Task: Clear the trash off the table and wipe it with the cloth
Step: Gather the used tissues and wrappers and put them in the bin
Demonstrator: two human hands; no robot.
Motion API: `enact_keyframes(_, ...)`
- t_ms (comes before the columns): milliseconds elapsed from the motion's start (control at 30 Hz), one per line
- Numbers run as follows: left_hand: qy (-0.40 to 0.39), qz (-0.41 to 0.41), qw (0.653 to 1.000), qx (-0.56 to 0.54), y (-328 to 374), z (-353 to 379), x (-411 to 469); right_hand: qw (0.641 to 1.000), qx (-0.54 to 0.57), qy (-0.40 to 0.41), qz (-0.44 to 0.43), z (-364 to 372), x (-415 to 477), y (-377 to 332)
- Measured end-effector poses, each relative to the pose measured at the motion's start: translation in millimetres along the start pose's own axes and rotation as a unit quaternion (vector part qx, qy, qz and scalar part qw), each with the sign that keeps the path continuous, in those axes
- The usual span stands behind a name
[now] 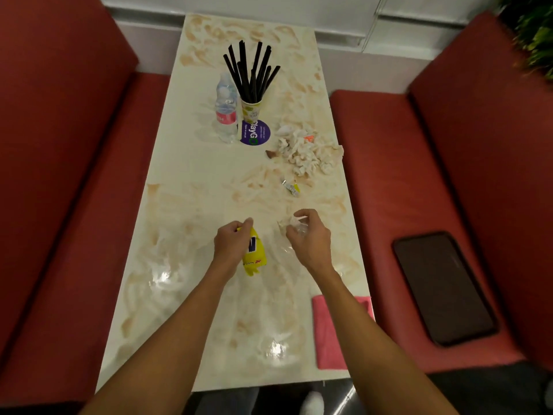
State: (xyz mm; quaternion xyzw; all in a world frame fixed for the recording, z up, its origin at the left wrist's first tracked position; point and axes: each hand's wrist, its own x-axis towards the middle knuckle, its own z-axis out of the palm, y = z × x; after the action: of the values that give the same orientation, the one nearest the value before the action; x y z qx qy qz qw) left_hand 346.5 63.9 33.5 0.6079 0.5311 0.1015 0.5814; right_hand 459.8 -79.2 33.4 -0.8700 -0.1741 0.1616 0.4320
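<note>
— How far are you?
— Barely started. The cloth [341, 330] lies untouched at the counter's [191, 163] near right edge. My left hand [230, 244] pinches a yellow wrapper [254, 257]. My right hand [309, 235] curls round a clear scrap [294, 228] just beside it.
— What's left?
— A foil bit [291, 187], then the tissue pile [308, 151], and brown smears [257, 178] everywhere. Farther off, a bottle [225, 112] and a cup of straws [252, 110] will likely obstruct wiping.

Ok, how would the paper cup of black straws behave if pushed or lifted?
Probably top-heavy: the straws stand far taller than the paper cup and fan outward, so a sideways push could tip it. Likely light, being small and made of paper. The straws look loose, so some may spill if it tilts.
</note>
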Motion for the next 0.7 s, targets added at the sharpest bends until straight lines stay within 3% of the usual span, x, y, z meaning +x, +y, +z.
enact_keyframes(300, -0.008, 0.046, 0.999, 0.024, -33.5, 28.6, -74.5, 0.998, 0.052, -0.014, -0.017, -43.5, -66.3, 21.8)
enact_keyframes(700, 0.058, 0.103, 0.993, -0.001, -116.3, 58.4, -223.1, 0.988, 0.120, -0.071, -0.059, -115.1, -207.0, 88.2)
